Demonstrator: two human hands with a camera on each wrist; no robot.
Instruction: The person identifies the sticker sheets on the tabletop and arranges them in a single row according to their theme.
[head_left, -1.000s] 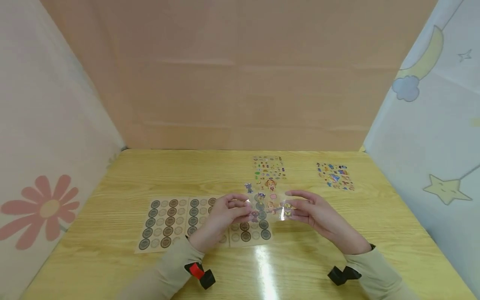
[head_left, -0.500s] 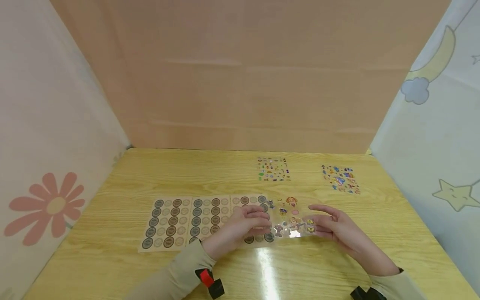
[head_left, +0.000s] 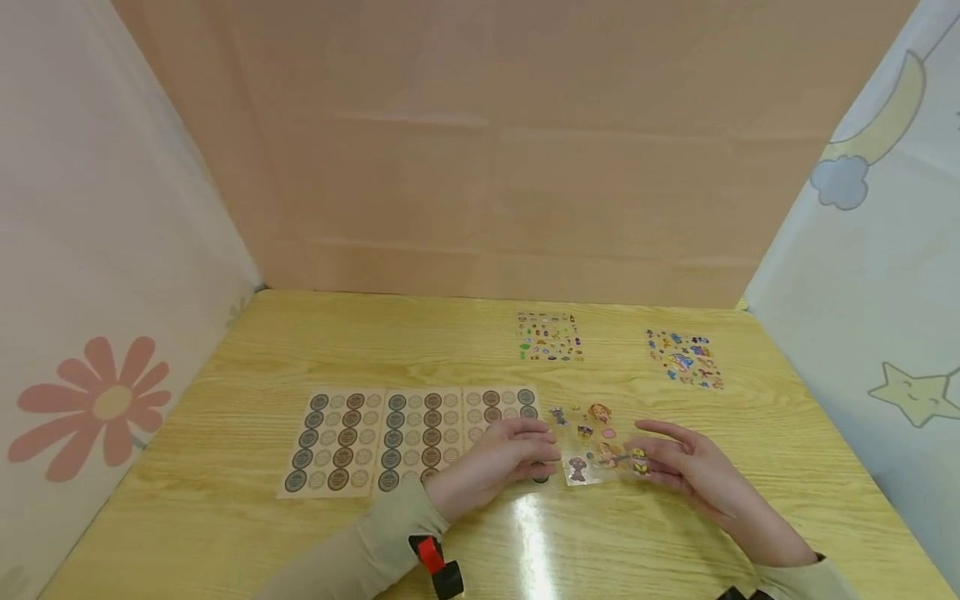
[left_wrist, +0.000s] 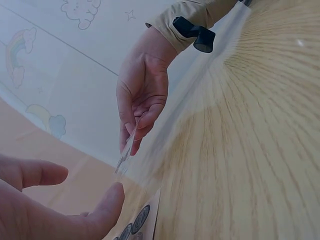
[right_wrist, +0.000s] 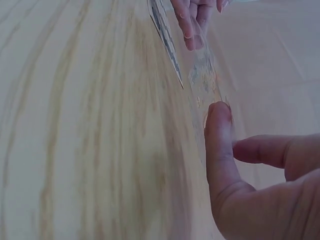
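My right hand [head_left: 697,475] pinches the right edge of a clear sticker sheet [head_left: 585,433] printed with cartoon pups and a figure with orange hair. In the right wrist view the thumb and a finger lie on either side of that sheet [right_wrist: 205,75], which is raised off the table. My left hand [head_left: 498,462] is beside the sheet's left edge, over the rightmost beige sheet. Seen from the left wrist, the thumb and fingers of this left hand [left_wrist: 55,210] are spread apart with nothing between them.
Side by side on the wooden table lie three beige sheets of round stamp-like stickers: left [head_left: 330,442], middle [head_left: 411,417] and right [head_left: 487,400]. Farther back are a clear sheet of tiny stickers [head_left: 549,337] and another colourful one [head_left: 682,358]. A tan backdrop [head_left: 480,167] stands behind.
The cartoon sticker sheet has moved right and lower with the right hand. The left hand has followed rightward, and its fingers have come away from the sheet.
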